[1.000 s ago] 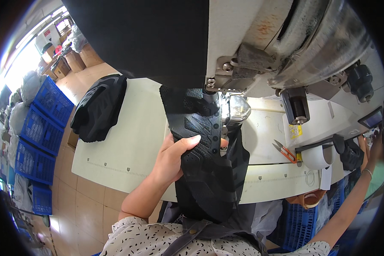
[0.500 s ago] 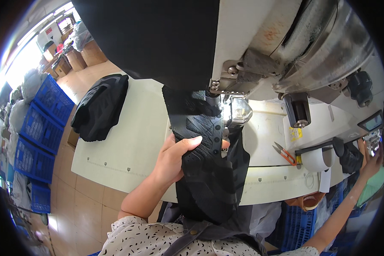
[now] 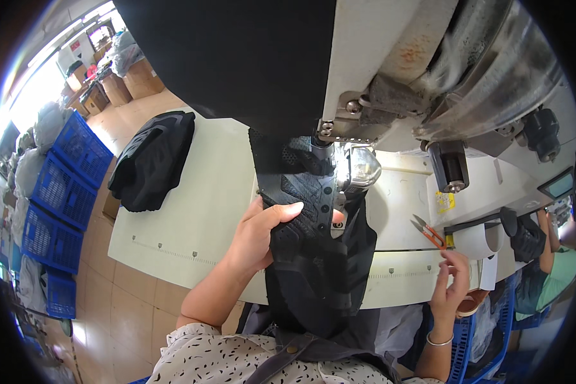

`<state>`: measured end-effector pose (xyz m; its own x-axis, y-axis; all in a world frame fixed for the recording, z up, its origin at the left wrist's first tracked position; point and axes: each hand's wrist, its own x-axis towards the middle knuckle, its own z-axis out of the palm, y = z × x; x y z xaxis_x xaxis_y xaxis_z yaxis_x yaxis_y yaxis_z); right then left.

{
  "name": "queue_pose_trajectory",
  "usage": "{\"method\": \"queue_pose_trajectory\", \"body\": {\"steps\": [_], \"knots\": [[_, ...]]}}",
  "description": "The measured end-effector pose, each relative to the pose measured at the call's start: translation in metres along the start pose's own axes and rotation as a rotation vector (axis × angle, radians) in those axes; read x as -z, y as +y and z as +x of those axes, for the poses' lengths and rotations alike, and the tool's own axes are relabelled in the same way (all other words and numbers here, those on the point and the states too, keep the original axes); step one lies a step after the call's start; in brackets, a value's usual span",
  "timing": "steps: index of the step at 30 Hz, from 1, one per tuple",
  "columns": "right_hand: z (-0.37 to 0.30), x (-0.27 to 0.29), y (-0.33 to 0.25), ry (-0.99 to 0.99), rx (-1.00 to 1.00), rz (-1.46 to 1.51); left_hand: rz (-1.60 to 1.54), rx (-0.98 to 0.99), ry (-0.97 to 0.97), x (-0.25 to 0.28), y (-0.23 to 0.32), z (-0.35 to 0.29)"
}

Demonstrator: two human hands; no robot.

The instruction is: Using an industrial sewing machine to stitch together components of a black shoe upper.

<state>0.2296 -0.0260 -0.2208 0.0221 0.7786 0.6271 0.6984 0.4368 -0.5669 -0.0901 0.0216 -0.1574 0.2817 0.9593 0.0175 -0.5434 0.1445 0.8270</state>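
Clock positions are read about the centre of the view. Your left hand [image 3: 253,233], between 7 and 8 o'clock, grasps the black shoe upper [image 3: 304,262]: the thumb lies across its upper face, tip toward 2 o'clock, while the other fingers are mostly hidden beneath; a fingertip shows past the row of eyelets. The upper extends from the centre to 6 o'clock, its far end, toward 12, hidden by the sewing machine [image 3: 390,96]. Your right hand [image 3: 450,285], at 4 o'clock, is released, fingers parted and loosely bent, just beside the orange-handled scissors [image 3: 434,237] on the pale table [image 3: 205,179]. Black pieces [image 3: 152,163] lie piled between 9 and 10 o'clock.
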Motion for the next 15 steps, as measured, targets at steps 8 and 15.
{"method": "queue_pose_trajectory", "body": {"steps": [8,15], "knots": [[0.029,-0.029,-0.016,-0.058,-0.096,0.159,-0.019,0.008,0.007,-0.005,0.001,0.001],[0.056,-0.057,-0.035,-0.142,-0.030,0.220,-0.020,0.008,0.020,-0.004,0.000,0.001]]}}
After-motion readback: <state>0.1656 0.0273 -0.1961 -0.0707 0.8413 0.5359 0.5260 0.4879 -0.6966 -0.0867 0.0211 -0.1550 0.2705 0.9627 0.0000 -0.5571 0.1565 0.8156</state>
